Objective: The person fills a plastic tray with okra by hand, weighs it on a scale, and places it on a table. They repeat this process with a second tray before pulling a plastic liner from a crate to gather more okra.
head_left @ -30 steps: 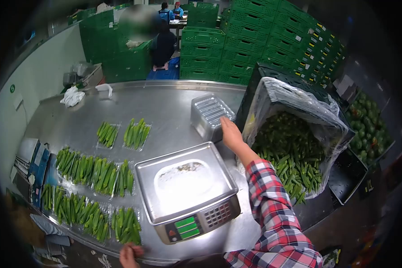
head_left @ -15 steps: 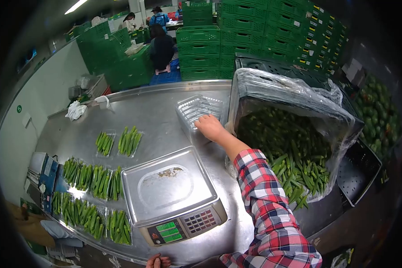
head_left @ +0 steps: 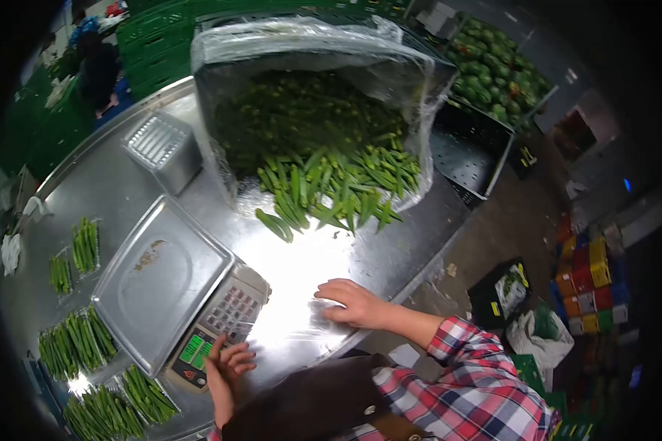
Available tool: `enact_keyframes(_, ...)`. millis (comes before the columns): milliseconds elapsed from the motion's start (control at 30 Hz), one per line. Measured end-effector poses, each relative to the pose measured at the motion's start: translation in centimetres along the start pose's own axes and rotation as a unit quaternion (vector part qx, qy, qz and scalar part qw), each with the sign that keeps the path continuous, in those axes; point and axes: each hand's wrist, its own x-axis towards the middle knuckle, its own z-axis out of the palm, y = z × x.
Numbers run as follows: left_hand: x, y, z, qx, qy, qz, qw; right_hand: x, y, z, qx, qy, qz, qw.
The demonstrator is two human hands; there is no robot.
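Fingers on the left hand (head_left: 228, 365) curl loosely, empty, by the scale (head_left: 232, 309), low and left of centre. Right of it, the right hand (head_left: 354, 304) meets what looks like a clear tray (head_left: 326, 326), grip unclear; probably light, bendy, best held by its rim.

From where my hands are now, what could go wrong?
The left hand is close to the scale's keypad and might press a key by accident. Loose okra at the lined crate's open side could slide farther onto the table. Glare near the right hand may hide anything clear beneath it.
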Motion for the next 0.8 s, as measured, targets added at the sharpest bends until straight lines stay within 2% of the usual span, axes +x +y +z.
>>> enact_keyframes(133, 3.6, -0.6, 3.4, 0.096, -0.100, -0.129, 0.982, -6.0, -2.7, -2.2, -0.034, -0.074, 0.040, 0.996)
enact_keyframes(233, 5.2, -4.6, 4.9, 0.122, -0.111, -0.160, 0.973, -8.4, -2.2, -2.6, -0.080, -0.084, 0.093, 0.989)
enact_keyframes(267, 5.6, -6.3, 5.3, 0.102, -0.089, -0.154, 0.979, -8.9, -1.4, -3.0, -0.125, -0.085, 0.165, 0.975)
enact_keyframes(300, 5.8, -7.8, 5.7, 0.115, -0.070, -0.142, 0.981, -9.6, 0.1, -3.2, -0.125, -0.013, 0.249, 0.960)
enact_keyframes(367, 6.1, -10.3, 6.9, 0.138, -0.030, -0.116, 0.983, -11.0, 4.3, -3.1, -0.119, 0.126, 0.405, 0.898)
enact_keyframes(433, 6.0, -11.5, 8.6, 0.149, 0.021, -0.125, 0.981, -11.4, 9.5, -3.8, -0.031, 0.197, 0.557, 0.806)
enact_keyframes(500, 5.6, -12.0, 10.8, 0.171, 0.062, -0.122, 0.976, -10.9, 14.4, -4.9, -0.026, 0.194, 0.621, 0.759)
enact_keyframes(533, 5.4, -11.7, 12.2, 0.250, 0.076, -0.099, 0.960, -10.5, 16.4, -5.4, -0.022, 0.190, 0.651, 0.734)
enact_keyframes(633, 5.6, -14.1, 11.4, 0.326, 0.093, -0.059, 0.939, -10.1, 19.8, -5.7, -0.036, 0.088, 0.641, 0.762)
enact_keyframes(667, 5.6, -15.0, 11.2, 0.334, 0.132, -0.045, 0.932, -10.5, 20.7, -5.8, 0.000, 0.082, 0.637, 0.766)
enact_keyframes(767, 5.2, -14.7, 12.5, 0.338, 0.161, -0.061, 0.925, -11.7, 22.3, -7.3, 0.088, 0.149, 0.595, 0.785)
enact_keyframes(800, 5.0, -14.5, 13.3, 0.341, 0.177, -0.063, 0.921, -11.7, 23.3, -7.7, 0.036, 0.170, 0.547, 0.819)
